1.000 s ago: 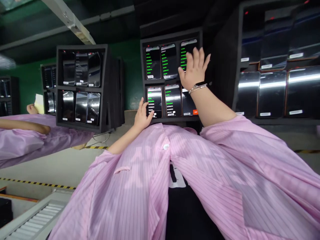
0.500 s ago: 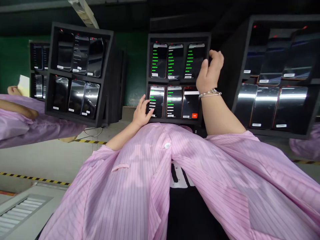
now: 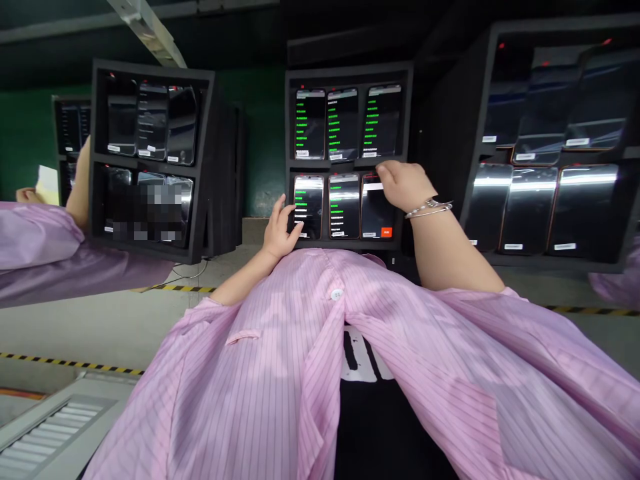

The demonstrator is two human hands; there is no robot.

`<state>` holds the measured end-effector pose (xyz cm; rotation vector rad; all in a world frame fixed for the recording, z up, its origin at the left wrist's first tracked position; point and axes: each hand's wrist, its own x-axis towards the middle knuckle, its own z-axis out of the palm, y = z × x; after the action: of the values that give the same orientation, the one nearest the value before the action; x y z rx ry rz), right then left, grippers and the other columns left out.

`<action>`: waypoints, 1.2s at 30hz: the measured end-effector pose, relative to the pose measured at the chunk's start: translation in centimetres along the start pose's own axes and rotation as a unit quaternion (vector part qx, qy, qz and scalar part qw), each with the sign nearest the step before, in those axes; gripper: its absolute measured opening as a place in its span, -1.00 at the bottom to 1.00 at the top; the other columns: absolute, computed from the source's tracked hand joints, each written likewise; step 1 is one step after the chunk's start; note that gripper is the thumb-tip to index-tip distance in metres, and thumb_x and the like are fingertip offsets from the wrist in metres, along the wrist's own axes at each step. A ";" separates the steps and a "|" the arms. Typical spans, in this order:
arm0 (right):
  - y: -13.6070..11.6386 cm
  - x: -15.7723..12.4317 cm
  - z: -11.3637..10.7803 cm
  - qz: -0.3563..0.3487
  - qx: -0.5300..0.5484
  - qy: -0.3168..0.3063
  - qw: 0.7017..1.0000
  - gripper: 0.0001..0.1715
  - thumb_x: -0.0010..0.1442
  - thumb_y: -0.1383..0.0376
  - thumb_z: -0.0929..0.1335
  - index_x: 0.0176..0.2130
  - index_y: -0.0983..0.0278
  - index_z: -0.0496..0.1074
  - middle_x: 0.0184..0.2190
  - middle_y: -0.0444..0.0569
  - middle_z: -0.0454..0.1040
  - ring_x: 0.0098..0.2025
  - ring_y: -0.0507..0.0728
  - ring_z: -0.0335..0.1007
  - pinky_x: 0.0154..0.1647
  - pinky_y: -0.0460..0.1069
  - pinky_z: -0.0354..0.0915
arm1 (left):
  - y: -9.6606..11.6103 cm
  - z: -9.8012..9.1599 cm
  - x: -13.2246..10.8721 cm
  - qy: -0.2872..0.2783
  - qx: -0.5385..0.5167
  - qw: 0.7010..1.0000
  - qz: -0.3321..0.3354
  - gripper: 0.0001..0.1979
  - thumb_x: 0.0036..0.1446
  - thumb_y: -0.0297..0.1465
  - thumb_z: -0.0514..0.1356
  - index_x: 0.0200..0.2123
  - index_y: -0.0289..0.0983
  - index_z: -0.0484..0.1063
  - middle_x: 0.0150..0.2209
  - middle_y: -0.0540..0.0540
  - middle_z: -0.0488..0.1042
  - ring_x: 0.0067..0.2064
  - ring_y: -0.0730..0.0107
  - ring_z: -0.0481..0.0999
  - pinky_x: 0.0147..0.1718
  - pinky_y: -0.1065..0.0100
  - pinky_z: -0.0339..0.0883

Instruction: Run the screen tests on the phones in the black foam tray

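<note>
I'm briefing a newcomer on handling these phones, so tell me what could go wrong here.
The right hand is at the top of the middle tray's lower right phone; a stray touch might register on its screen, which shows a red block.
The left hand, fingers spread, is at the lower left phone; a slip could press something unintended.
The right wrist's bracelet looks close to the tray and might knock it.

Free room over lower middle phone (image 3: 345, 208)
</note>
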<state>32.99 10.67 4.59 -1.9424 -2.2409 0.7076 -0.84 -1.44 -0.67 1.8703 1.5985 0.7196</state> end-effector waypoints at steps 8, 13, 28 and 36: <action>-1.8 1.1 -1.4 0.020 -0.026 0.020 0.999 -0.13 0.56 -0.08 -0.07 -0.09 0.27 0.60 -0.12 0.19 0.64 0.07 0.39 0.55 0.34 0.37 0.22 | -0.2 0.0 0.0 0.006 0.000 1.000 0.008 -0.28 0.39 0.23 -0.03 0.24 -0.23 0.33 0.49 -0.43 0.15 0.52 -0.12 0.21 0.43 -0.15 0.25; -3.1 2.4 -1.7 0.022 -0.047 0.012 0.999 -0.03 0.50 -0.23 -0.02 -0.26 0.33 0.61 -0.24 0.30 0.61 0.00 0.47 0.55 0.11 0.35 0.38 | -0.3 -0.1 0.2 0.007 0.001 1.000 0.007 -0.25 0.38 0.26 -0.04 0.23 -0.24 0.34 0.49 -0.44 0.16 0.52 -0.13 0.21 0.42 -0.16 0.27; -1.6 1.7 -3.4 0.071 0.201 0.019 0.977 0.09 0.43 -0.37 -0.13 -0.49 0.14 0.54 -0.42 0.08 0.58 -0.20 0.28 0.57 -0.08 0.14 0.44 | -0.7 0.1 0.4 0.025 -0.004 1.000 0.015 -0.26 0.39 0.25 -0.05 0.22 -0.25 0.36 0.49 -0.47 0.15 0.51 -0.13 0.24 0.42 -0.18 0.25; -2.6 -0.7 -4.9 0.120 0.357 -0.013 0.926 0.00 0.49 -0.30 -0.07 -0.42 0.15 0.57 -0.37 0.11 0.62 -0.19 0.26 0.46 -0.05 0.17 0.40 | -1.1 0.0 0.6 0.024 0.003 0.999 0.025 -0.31 0.41 0.21 -0.02 0.21 -0.25 0.37 0.49 -0.45 0.14 0.50 -0.12 0.25 0.41 -0.14 0.27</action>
<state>32.53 11.13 10.11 -1.8064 -1.4326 1.3474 -1.53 -0.73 -1.39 1.9172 1.5894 0.7892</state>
